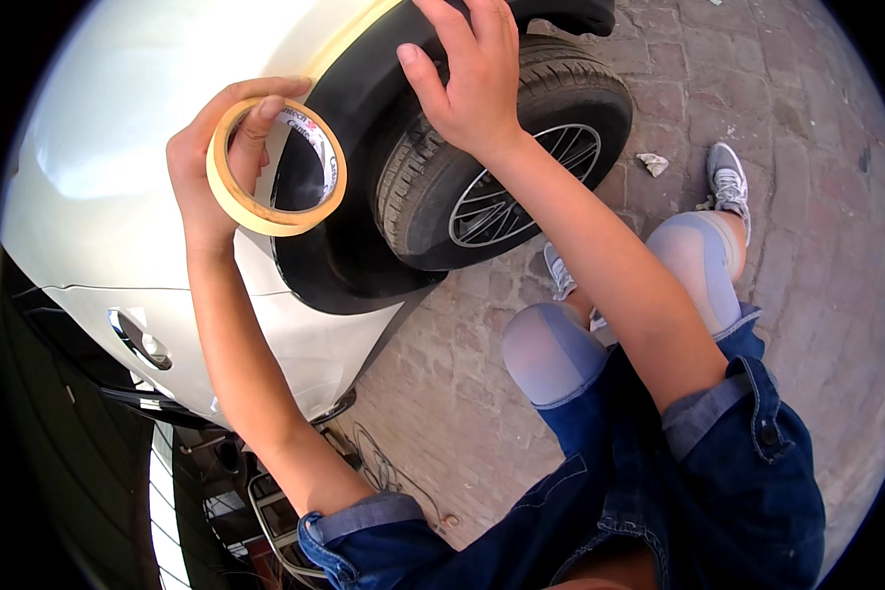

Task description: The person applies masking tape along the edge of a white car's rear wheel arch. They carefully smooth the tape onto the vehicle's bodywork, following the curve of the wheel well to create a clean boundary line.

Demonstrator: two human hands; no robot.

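My left hand [195,162] grips a roll of pale yellow masking tape [251,211], with the thumb hooked through the ring. The roll is beside the black wheel-arch trim [359,84] of a white car [118,167]. A strip of yellow tape [352,37] runs along the body panel at the trim's upper edge. My right hand [477,93] reaches over the tyre [413,187] to the arch, thumb and fingers apart. Its fingertips are partly cut off by the top of the picture, so I cannot tell exactly what they touch. Nothing shows in its palm.
The wheel [521,192] with its spoked rim is turned outward from the arch. A door handle [140,339] shows at lower left. Brick paving [796,324] spreads around my bent legs, with a pale scrap [652,164] near my shoe. Cables [388,472] and a metal frame [275,521] are lower left.
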